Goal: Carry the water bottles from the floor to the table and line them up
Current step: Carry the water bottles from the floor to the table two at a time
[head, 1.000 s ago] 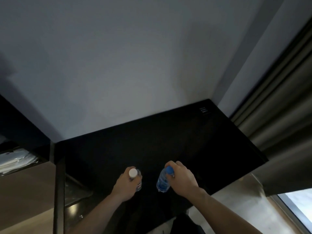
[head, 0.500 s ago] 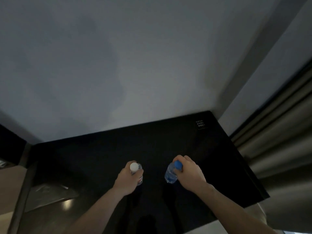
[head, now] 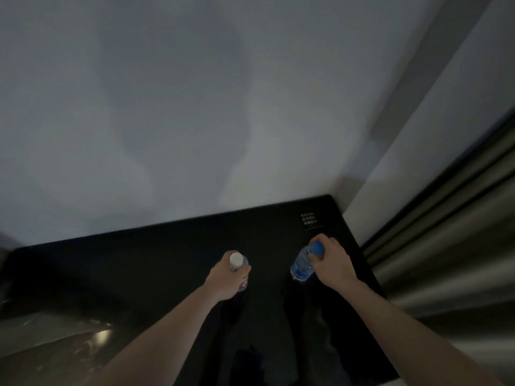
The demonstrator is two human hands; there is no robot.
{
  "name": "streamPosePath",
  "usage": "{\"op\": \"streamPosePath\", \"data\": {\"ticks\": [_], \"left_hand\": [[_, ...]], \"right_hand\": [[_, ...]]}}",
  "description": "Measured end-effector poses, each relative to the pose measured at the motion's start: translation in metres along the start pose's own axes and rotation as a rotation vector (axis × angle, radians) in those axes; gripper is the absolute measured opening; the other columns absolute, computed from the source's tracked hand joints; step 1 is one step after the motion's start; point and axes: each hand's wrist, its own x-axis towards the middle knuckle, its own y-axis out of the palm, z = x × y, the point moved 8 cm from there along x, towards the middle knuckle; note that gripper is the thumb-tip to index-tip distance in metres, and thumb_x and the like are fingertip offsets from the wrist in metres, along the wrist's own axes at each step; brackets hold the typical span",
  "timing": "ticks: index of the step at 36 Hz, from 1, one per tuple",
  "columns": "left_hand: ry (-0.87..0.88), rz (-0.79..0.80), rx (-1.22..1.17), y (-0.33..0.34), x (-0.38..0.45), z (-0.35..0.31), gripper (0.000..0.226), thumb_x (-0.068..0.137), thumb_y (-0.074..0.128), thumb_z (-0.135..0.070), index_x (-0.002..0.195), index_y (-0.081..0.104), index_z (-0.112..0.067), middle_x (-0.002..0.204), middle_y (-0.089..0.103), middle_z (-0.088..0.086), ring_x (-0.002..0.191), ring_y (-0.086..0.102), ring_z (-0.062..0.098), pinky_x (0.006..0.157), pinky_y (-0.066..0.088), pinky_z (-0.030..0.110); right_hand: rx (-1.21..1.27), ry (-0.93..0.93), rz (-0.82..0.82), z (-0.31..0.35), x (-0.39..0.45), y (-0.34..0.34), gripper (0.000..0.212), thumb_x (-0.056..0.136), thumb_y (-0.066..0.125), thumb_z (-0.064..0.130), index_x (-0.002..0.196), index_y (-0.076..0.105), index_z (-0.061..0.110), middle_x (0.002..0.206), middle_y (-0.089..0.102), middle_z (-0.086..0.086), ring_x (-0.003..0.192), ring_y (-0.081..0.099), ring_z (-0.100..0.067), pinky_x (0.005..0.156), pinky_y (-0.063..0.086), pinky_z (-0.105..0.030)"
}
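My left hand (head: 226, 277) grips a clear water bottle with a white cap (head: 236, 258) by its neck, over the middle of the black table (head: 145, 263). My right hand (head: 331, 260) holds a second clear water bottle with a blue cap and blue label (head: 301, 265) by its top, tilted, toward the table's right side. Both bottles are low over the dark surface; I cannot tell whether their bases touch it. No other bottle shows on the table.
A pale wall (head: 195, 107) rises directly behind the table. A small white printed label (head: 308, 220) marks the table's far right corner. Grey curtains (head: 451, 246) hang to the right. A dim glossy surface (head: 55, 338) lies at lower left.
Both hands have pushed the bottles farther over the table toward the wall. The right hand moved out to the right, so the two bottles are wider apart. The camera has moved closer.
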Motion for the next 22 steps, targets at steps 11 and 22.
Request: {"op": "streamPosePath", "data": {"ticks": [11,22], "left_hand": [[-0.039,0.037,-0.031,0.041,0.041,-0.056,0.052,0.099,0.061,-0.035,0.145,0.039,-0.027,0.138,0.054,0.008,0.130,0.052,0.030,0.107,0.045,0.048],[-0.019,0.080,0.027,0.076,0.068,-0.089,0.056,0.097,0.061,-0.041,0.146,0.037,-0.028,0.135,0.055,0.007,0.122,0.056,0.028,0.101,0.047,0.042]], "right_hand": [[0.062,0.073,-0.074,-0.040,0.050,-0.042,0.021,0.095,0.062,0.018,0.112,0.055,0.026,0.109,0.055,-0.003,0.089,0.056,-0.018,0.075,0.043,-0.028],[0.055,0.113,-0.071,-0.071,0.053,-0.063,0.016,0.096,0.058,0.019,0.112,0.058,0.019,0.109,0.058,-0.009,0.095,0.062,-0.029,0.087,0.052,-0.042]]}}
